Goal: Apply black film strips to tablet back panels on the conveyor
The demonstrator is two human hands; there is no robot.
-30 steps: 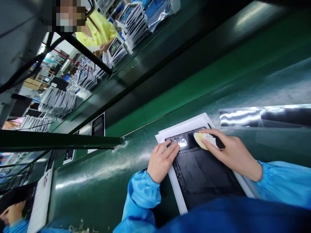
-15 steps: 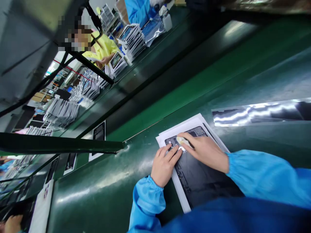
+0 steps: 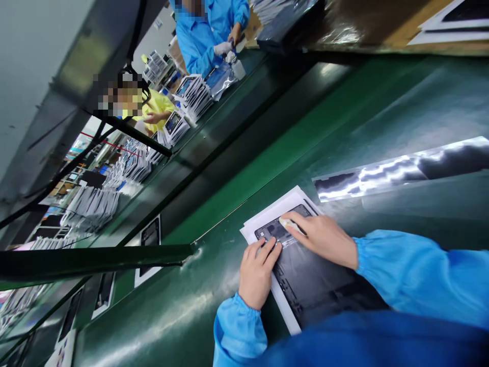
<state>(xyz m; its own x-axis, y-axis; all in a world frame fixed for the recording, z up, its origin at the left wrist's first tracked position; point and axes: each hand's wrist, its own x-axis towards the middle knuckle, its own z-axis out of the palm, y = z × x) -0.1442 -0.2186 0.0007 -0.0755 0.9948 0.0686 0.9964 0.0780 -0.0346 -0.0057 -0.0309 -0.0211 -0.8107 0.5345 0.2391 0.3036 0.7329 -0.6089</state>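
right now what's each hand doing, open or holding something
Left hand: open, flat on the black panel, holding nothing.
Right hand: closed on a pale cloth.

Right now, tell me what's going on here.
A person's right hand pinches a pale wipe against the upper end of a black tablet-like panel. The left hand lies spread on the panel, steadying it. The panel sits on white sheets on a green bench surface. Farther along, a co-worker in yellow stands beside stacks of packaged devices.
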